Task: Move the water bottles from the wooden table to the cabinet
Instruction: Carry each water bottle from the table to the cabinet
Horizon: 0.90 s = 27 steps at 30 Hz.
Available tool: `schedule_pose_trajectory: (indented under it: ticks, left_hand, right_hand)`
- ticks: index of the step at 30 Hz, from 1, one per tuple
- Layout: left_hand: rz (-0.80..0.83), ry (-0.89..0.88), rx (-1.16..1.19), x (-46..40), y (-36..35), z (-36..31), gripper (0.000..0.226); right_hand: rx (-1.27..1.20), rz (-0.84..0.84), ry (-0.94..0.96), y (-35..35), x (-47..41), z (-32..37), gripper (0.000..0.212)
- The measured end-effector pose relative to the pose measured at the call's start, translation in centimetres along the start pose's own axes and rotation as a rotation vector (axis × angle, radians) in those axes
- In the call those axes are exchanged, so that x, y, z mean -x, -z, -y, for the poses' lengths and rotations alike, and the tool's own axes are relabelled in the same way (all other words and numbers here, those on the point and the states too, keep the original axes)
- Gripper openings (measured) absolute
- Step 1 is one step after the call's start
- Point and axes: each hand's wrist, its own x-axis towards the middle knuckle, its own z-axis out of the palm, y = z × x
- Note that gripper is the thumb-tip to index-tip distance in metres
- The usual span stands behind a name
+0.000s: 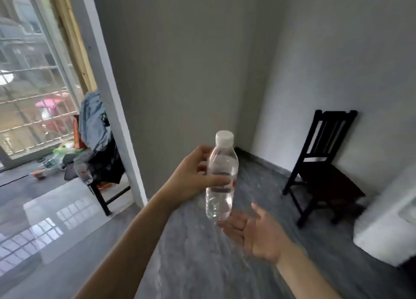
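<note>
A clear plastic water bottle [221,175] with a white cap is held upright in the air at the centre of the head view. My left hand [193,175] grips it round the middle, thumb across the front near its red label. My right hand [254,229] lies open, palm up, just under the bottle's base, fingertips close to or touching it. A second small bottle [85,174] with a red label stands on the cluttered chair at the left. Neither the wooden table nor the cabinet is in view.
A dark wooden chair [322,163] stands against the right wall. Another chair [99,163] piled with clothes sits by the white pillar [112,109] at the left, beside a glass door. A blurred white object [387,226] is at the right edge. Grey floor lies ahead.
</note>
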Motion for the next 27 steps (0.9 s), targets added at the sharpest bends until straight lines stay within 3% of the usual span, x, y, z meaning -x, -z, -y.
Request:
schedule_pose_trajectory:
  ticks: [5,11,17,27]
  left_hand:
    - [0.149,-0.051,0.014,-2.6,-9.0,-3.1,0.075]
    - [0.349,-0.102,0.014,-5.2,-19.1,-5.5,0.074]
    - [0.534,-0.141,0.031,-7.9,-26.1,-7.0,0.067]
    - [0.824,-0.19,0.083,-11.9,-37.0,-8.9,0.076]
  right_hand:
    - [-0.064,0.03,0.136,5.3,7.2,3.5,0.079]
    - [-0.113,-0.09,0.334,10.3,14.7,6.0,0.077]
    - [-0.181,-0.224,0.482,13.1,19.6,8.0,0.078]
    - [-0.286,-0.337,0.673,18.4,24.9,11.1,0.078]
